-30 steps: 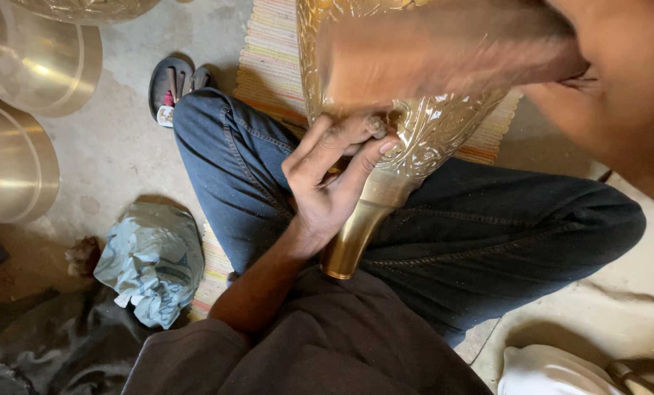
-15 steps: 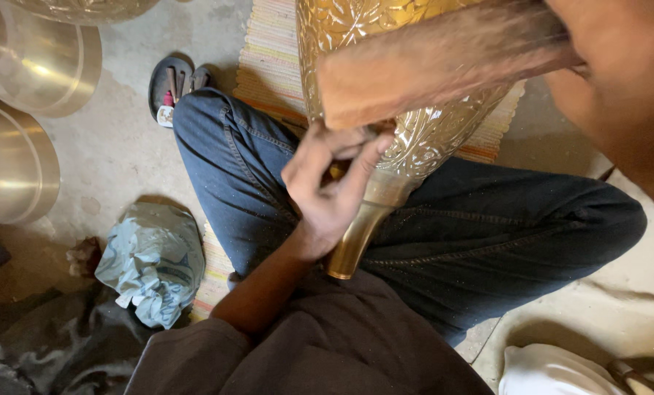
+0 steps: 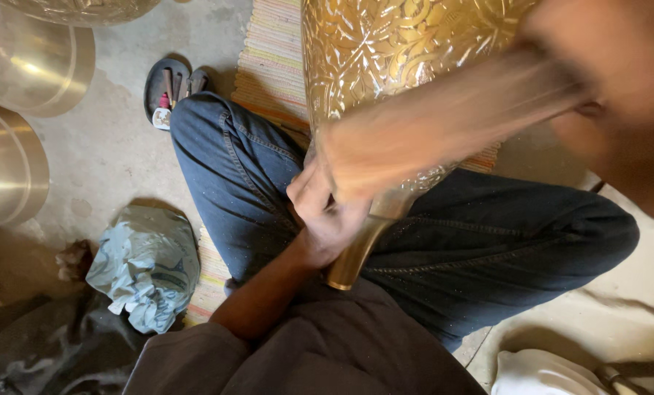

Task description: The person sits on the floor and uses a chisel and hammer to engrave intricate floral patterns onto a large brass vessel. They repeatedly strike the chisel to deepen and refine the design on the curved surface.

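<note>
Swinging that blurred wooden mallet (image 3: 444, 124) in your right hand (image 3: 605, 66), you gripped the brass vase (image 3: 385, 58) neck left-handed (image 3: 327, 212); next strike probably needed steady aim.

Crumpled pale-blue bag (image 3: 147, 267) (printed), floor, left

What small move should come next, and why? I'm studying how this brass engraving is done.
Probably lift the wooden mallet back for another light tap. It is blurred in mid-swing in the right hand, right over the left hand, which is pressed against the engraved brass vase lying across the lap; any tool in the left hand's grip is hidden.
</note>
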The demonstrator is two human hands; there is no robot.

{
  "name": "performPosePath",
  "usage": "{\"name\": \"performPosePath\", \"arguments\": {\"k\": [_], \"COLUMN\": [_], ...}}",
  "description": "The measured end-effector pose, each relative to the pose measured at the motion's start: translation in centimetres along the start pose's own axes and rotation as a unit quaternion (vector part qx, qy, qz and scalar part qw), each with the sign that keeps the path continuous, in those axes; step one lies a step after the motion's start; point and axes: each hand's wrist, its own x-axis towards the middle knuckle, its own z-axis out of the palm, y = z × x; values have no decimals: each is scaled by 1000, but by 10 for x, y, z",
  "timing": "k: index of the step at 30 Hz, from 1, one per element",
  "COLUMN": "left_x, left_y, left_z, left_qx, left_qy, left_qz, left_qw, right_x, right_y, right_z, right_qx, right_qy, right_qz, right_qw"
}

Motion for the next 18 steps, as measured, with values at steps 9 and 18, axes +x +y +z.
{"name": "performPosePath", "arguments": {"k": [9, 18], "left_x": [20, 20], "left_y": [21, 11], "left_z": [-8, -4], "left_qx": [28, 13], "left_qy": [-53, -34], "left_qz": [-52, -35], "left_qw": [997, 999], "right_x": [16, 16], "right_y": [-4, 4], "right_z": [-9, -3], "right_qx": [-72, -112], "right_qy": [-31, -58], "right_qz": [-7, 0], "right_qw": [997, 992]}}
